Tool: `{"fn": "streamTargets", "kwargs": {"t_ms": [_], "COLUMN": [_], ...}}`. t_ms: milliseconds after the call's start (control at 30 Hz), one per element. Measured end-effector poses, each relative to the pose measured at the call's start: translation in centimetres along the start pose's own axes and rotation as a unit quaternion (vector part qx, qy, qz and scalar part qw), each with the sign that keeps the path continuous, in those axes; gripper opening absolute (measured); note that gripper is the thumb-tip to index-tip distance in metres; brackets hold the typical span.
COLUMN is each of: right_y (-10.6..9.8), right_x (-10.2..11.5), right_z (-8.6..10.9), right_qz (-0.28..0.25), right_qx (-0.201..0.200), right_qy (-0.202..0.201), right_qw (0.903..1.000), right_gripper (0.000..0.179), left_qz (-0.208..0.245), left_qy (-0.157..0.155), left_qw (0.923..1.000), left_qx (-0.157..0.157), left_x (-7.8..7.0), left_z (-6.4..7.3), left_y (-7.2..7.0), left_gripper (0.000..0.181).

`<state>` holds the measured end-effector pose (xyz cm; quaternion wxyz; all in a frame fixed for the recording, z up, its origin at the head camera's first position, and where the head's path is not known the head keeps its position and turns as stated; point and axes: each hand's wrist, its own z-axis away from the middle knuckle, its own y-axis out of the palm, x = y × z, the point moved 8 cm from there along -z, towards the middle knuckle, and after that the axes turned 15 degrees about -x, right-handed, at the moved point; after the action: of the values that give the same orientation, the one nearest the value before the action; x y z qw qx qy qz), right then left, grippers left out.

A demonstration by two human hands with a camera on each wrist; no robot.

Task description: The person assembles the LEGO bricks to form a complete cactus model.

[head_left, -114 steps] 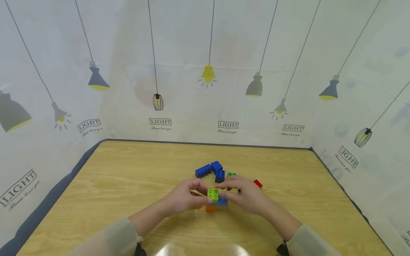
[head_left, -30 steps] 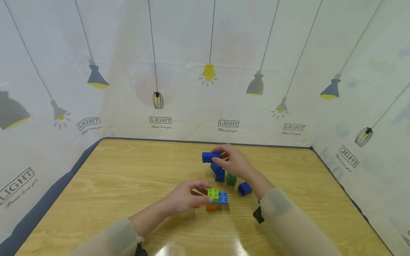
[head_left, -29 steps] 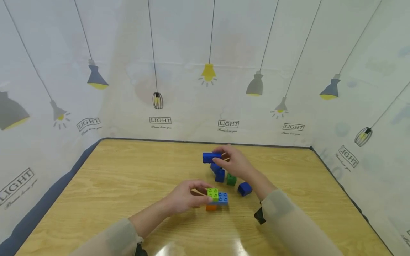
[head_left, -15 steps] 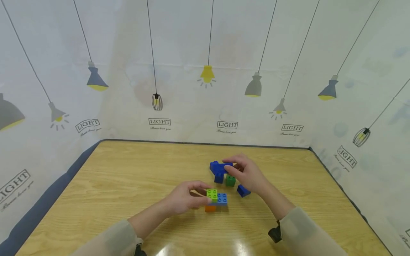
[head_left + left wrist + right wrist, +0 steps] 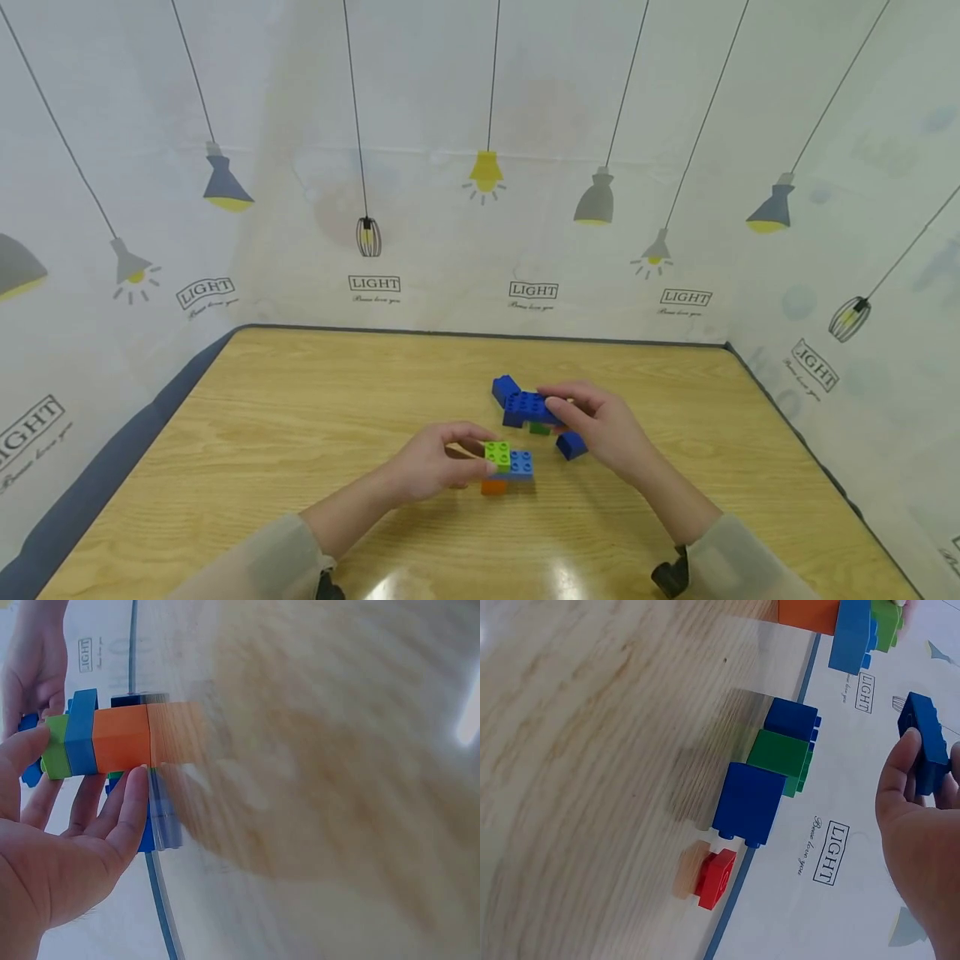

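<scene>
My left hand grips a small stack of toy building bricks between thumb and fingers. The stack has an orange brick at the bottom, a longer light blue brick across it and a lime green brick on top at the left end. Bare studs show on the light blue brick's right half. Raised off the table, a long dark blue brick is pinched by my right hand at its right end, studs up. It is beyond the stack and apart from it.
Behind the stack lie a dark blue brick, a green brick and another blue brick. A small red brick appears in the right wrist view. The wooden table meets a printed wall cloth.
My right hand has left the stack, picked up the long dark blue brick from the back and brought it nearer and rightward. The left hand keeps its hold on the stack.
</scene>
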<state>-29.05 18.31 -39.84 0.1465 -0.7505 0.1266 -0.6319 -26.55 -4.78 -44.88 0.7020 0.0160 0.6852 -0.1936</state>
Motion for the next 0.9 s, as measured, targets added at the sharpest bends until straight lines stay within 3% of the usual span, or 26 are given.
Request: {"fn": "streamTargets", "kwargs": {"t_ms": [167,367,667,900], "right_y": [-0.7,-0.5,1.5,3.3], "right_x": [0.0,0.6,1.7,2.5], "right_z": [0.5,1.1,2.2,2.7], "right_qz": [0.000,-0.015,-0.057,-0.027], "right_qx": [0.007,0.031,0.075,0.098], "right_qy": [0.011,-0.035,-0.102,-0.133], "right_qw": [0.9999,0.9988,0.9903,0.9859], "right_gripper": [0.042,0.043,0.034,0.033], "left_qz": [0.000,-0.001,-0.005,-0.020], "left_qy": [0.000,0.005,0.025,0.041], "left_qw": [1.0000,1.0000,0.9997,0.9989], "left_qx": [0.003,0.000,-0.002,-0.009], "left_x": [0.0,0.0,-0.1,-0.3], "left_z": [0.0,0.1,0.0,-0.2], "left_y": [0.0,0.0,0.2,0.2], "left_gripper": [0.041,0.040,0.040,0.033]}}
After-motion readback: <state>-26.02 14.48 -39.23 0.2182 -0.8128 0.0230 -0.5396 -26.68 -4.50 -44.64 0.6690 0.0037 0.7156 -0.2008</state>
